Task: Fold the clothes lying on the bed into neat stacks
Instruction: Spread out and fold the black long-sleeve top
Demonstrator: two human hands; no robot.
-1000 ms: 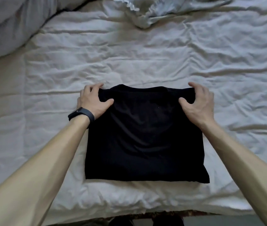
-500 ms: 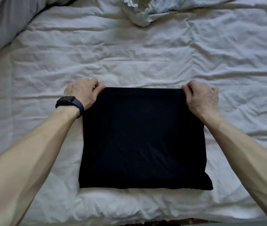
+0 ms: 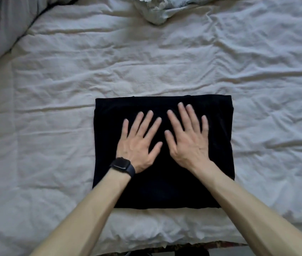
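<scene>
A black garment (image 3: 165,189) lies folded into a flat rectangle on the white sheet of the bed (image 3: 54,126), near the front edge. My left hand (image 3: 139,143), with a dark watch on its wrist, lies flat on the garment's middle, fingers spread and straight. My right hand (image 3: 187,137) lies flat beside it, fingers spread too, pressing the cloth. Neither hand holds anything.
A crumpled pale patterned piece of cloth (image 3: 157,10) lies at the far edge of the bed. A grey duvet or pillow (image 3: 0,26) bulges at the far left. The bed's front edge (image 3: 146,244) runs just below the garment.
Both hands have let go of the garment's far corners and come inward onto its middle, now flat with fingers spread. The garment lies flat in a squared rectangle.
</scene>
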